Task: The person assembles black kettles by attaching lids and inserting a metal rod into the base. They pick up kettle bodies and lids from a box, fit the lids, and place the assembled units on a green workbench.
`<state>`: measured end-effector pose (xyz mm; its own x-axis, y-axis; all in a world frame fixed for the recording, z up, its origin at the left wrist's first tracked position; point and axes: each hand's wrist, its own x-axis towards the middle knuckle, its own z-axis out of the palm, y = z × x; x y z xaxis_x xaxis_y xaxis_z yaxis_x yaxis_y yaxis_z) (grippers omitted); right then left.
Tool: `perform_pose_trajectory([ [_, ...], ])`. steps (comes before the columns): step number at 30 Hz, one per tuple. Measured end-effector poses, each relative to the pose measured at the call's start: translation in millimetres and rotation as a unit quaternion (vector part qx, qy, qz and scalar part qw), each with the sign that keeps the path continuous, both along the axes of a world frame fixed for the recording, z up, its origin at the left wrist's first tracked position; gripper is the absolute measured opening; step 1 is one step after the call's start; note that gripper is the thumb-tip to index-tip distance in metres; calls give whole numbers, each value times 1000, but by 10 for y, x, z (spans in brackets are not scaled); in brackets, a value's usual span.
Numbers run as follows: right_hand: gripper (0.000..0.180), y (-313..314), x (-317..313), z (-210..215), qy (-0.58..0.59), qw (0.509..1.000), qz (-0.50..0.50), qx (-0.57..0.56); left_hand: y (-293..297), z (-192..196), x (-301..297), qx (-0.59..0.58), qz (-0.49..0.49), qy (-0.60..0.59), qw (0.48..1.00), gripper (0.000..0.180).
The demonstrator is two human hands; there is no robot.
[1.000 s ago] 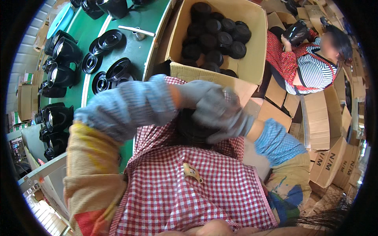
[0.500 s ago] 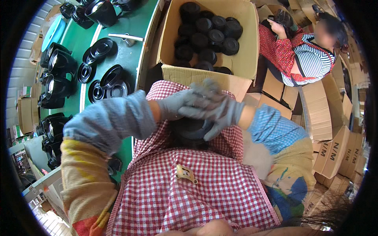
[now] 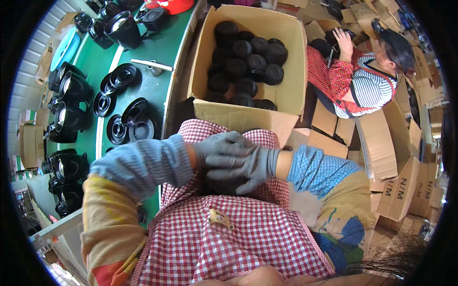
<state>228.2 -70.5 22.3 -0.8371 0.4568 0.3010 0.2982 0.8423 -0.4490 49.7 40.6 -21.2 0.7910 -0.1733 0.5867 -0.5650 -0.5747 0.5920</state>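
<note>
Your grey-gloved fingers (image 3: 217, 145) lie folded together, left hand (image 3: 222, 148) over right hand (image 3: 250, 164), both closed around a dark round piece (image 3: 224, 185) in your lap against the red-and-white checked apron (image 3: 248, 233). Most of it is hidden, so its shape stays unclear. It is probably rigid, light moulded plastic like the black round caps (image 3: 248, 66) in the open cardboard box (image 3: 291, 90) ahead; take it by the rim. Black lids (image 3: 136, 112) lie on the green table (image 3: 157, 52) to your left.
</note>
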Motion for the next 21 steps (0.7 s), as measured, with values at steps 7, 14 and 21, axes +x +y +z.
perform_pose_trajectory([
  [7,65,-249,-547,97,-79,983,-167,7,53,289,381,-77,160,516,838,46],
  [14,65,-355,107,120,158,837,-521,-55,2242,504,-797,176,614,285,715,75],
  [21,49,-81,137,184,164,872,-457,-58,2990,309,-1209,300,542,553,557,27],
])
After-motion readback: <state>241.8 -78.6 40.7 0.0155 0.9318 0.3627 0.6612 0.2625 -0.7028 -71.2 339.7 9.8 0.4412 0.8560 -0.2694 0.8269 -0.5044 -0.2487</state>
